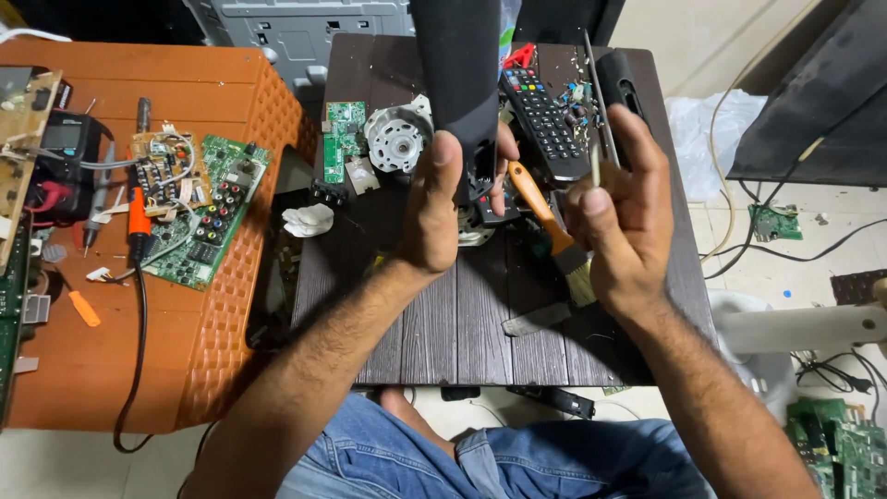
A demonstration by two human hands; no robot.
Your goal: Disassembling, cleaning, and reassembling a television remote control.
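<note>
My left hand grips the lower end of a tall black plastic housing, held upright over the dark wooden table. My right hand holds a thin screwdriver by its handle, shaft pointing up, just right of the housing. Between my hands lies an orange-handled brush with pale bristles. A white round motor part and a small green circuit board sit left of the housing. A black remote control lies behind my right hand.
An orange plastic stool on the left carries a green circuit board, a soldering iron and a multimeter. Black panel, cables and another green board lie on the floor at right. My denim-clad knees are below the table.
</note>
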